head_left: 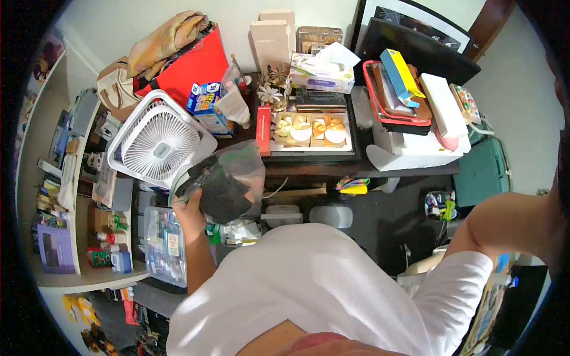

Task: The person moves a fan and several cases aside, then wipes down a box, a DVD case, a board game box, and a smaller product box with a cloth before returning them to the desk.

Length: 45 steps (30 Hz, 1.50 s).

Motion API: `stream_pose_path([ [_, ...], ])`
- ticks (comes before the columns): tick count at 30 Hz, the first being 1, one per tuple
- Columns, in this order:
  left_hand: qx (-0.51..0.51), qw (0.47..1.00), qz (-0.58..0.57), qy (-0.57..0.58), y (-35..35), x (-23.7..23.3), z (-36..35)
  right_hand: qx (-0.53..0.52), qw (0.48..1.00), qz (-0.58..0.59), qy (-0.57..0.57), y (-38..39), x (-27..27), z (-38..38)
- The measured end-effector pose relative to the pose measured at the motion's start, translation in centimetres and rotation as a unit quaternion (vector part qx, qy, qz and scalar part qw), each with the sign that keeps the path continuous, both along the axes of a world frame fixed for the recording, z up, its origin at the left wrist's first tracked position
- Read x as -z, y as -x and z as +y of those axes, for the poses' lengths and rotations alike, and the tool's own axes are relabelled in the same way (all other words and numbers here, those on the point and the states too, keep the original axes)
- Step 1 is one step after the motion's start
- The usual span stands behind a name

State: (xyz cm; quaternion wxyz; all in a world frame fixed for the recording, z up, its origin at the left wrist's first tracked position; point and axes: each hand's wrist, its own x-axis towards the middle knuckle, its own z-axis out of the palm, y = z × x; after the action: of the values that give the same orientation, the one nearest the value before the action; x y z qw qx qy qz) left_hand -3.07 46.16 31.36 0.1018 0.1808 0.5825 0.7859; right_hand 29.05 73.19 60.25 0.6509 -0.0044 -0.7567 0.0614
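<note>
My left hand [190,215] is closed on the edge of a clear zip-lock plastic bag [252,166]. Something black and soft-looking fills the bag; its kind cannot be made out. The bag hangs in front of the desk, just right of a white box fan [159,139]. My right arm [510,228] is bent and raised at the right side, and its hand is outside the picture.
A dark desk [309,168] carries a tissue box [322,72], a tray with ribboned boxes [312,130], a blue carton [211,110] and a red basket [396,115]. Shelves [83,237] stand at left, with a clear storage bin [166,246] beside them. A green case [484,169] stands right.
</note>
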Motion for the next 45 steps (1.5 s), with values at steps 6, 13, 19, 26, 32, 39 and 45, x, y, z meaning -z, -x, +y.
stream_pose_path([
  [6,-0.040,0.999,-0.003,-0.004,0.1,0.4,-0.1,0.004,1.000,-0.018,0.015,-0.5,0.8,0.9],
  [13,-0.053,0.998,-0.023,-0.002,0.0,0.4,-0.2,0.011,0.999,-0.040,0.026,-0.2,1.4,1.9],
  [19,-0.070,0.997,-0.039,0.015,-0.7,0.0,-0.5,0.017,0.997,-0.059,0.040,0.4,1.6,2.9],
  [26,-0.085,0.995,-0.019,0.038,-0.3,1.0,-1.4,0.032,0.990,-0.120,0.064,2.4,1.1,4.8],
  [32,-0.110,0.993,-0.030,0.029,-1.9,1.1,-3.0,-0.057,0.962,-0.135,0.232,12.7,4.9,6.7],
  [39,-0.181,0.978,-0.066,0.078,-3.4,2.9,-7.2,0.136,0.898,-0.386,0.160,25.3,25.3,25.4],
  [45,-0.229,0.967,-0.047,0.107,-4.5,3.8,-10.1,0.097,0.916,-0.331,0.204,28.0,26.5,22.9],
])
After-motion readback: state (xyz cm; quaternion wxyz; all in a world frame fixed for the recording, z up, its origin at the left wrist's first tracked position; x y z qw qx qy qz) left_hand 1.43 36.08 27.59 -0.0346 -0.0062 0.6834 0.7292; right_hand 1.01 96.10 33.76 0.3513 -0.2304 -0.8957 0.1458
